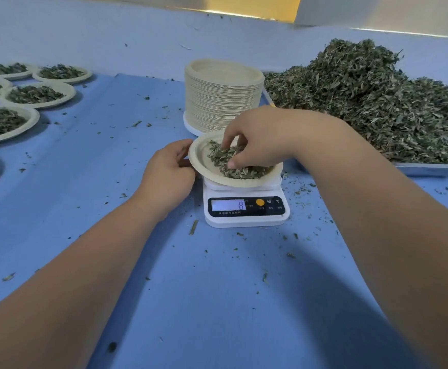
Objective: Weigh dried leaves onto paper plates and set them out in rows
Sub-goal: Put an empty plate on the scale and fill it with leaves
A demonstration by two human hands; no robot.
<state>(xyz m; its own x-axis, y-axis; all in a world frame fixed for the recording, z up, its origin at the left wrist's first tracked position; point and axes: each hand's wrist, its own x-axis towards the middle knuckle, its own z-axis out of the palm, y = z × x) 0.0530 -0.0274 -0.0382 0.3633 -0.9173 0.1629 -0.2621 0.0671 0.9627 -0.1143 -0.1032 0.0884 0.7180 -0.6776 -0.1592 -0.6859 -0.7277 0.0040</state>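
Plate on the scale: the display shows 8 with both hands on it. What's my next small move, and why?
Probably let go with both hands and take the reading then. The left hand grips the plate by its rim and the right hand pinches the leaves on it, so the 8 on the scale may not be a true weight.

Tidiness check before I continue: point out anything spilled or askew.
Loose leaf bits are scattered over the blue table around the scale. The plate on it looks tilted, left rim raised in the left hand.
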